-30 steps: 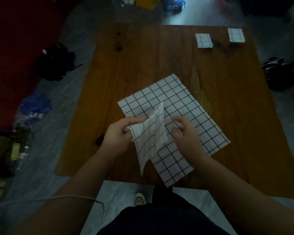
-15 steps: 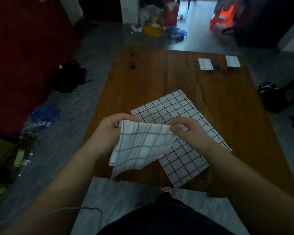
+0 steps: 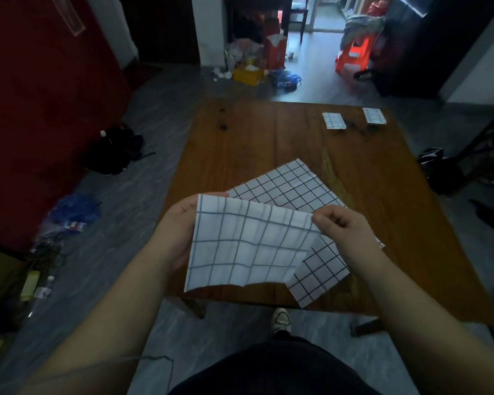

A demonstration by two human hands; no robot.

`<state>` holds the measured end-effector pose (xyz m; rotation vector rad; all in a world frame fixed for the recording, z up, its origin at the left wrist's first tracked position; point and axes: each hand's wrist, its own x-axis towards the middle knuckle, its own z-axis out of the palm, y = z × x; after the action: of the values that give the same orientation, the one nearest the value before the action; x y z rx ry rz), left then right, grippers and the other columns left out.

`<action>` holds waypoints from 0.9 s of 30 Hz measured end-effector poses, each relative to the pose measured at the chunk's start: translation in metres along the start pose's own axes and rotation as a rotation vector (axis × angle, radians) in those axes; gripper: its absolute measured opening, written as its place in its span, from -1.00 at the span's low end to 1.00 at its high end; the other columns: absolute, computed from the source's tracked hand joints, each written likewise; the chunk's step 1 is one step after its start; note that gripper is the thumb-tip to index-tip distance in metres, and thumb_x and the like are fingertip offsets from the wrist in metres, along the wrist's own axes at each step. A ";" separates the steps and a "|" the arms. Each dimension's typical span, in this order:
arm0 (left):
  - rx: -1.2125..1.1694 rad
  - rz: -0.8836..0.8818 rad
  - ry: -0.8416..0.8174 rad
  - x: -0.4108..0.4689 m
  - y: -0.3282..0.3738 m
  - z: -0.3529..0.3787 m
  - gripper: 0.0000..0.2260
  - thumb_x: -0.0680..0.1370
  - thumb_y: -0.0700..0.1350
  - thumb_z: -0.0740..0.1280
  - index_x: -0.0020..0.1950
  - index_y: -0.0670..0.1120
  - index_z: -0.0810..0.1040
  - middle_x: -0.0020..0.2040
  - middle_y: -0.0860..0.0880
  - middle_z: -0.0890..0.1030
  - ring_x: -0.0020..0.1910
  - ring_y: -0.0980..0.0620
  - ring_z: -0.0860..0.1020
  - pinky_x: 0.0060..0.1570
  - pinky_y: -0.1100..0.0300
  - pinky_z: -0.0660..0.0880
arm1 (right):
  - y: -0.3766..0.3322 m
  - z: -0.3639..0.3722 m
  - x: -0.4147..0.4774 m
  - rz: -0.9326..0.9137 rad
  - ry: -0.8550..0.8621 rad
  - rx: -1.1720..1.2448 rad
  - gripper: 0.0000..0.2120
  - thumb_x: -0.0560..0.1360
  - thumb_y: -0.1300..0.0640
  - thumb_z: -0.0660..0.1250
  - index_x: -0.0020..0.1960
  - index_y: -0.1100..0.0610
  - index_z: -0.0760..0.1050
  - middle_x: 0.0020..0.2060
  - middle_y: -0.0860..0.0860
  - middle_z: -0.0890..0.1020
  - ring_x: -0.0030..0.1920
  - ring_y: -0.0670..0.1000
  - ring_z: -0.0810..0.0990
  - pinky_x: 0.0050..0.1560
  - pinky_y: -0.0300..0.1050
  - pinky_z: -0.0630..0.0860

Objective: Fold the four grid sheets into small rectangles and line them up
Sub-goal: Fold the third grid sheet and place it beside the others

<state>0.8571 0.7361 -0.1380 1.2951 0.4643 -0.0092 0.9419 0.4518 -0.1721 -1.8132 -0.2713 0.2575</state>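
Two folded rectangles (image 3: 334, 120) on wood table (image 3: 240, 143), far rt; floor (image 3: 154, 132) w/ clutter (image 3: 248, 72).

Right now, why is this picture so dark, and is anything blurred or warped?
Head view: the room is dim, brightest at the far doorway; the held grid sheet looks soft, its lines smeared, while the flat sheet on the table is crisp; the wide lens tilts the red wall.

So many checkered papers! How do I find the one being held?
Start at the brown wooden table and look to its near edge. The held sheet hangs there between the left hand and right hand, above a flat sheet. Only it is off the table, with faint bluish lines, not sharp black.
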 end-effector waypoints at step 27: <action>0.626 0.163 -0.328 0.016 0.003 0.070 -0.83 0.65 0.00 0.27 0.06 0.06 0.66 -0.06 0.05 0.71 -0.08 0.11 0.68 -0.08 0.17 0.62 | -0.019 -0.054 -0.013 -0.033 -0.185 -0.456 -0.84 0.63 0.02 0.28 0.12 -0.14 0.60 -0.03 -0.28 0.65 0.03 -0.23 0.59 0.06 -0.11 0.51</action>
<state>0.8958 0.6762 -0.1267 1.9017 0.0641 -0.2437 0.9457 0.4032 -0.1400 -2.2346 -0.5231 0.3625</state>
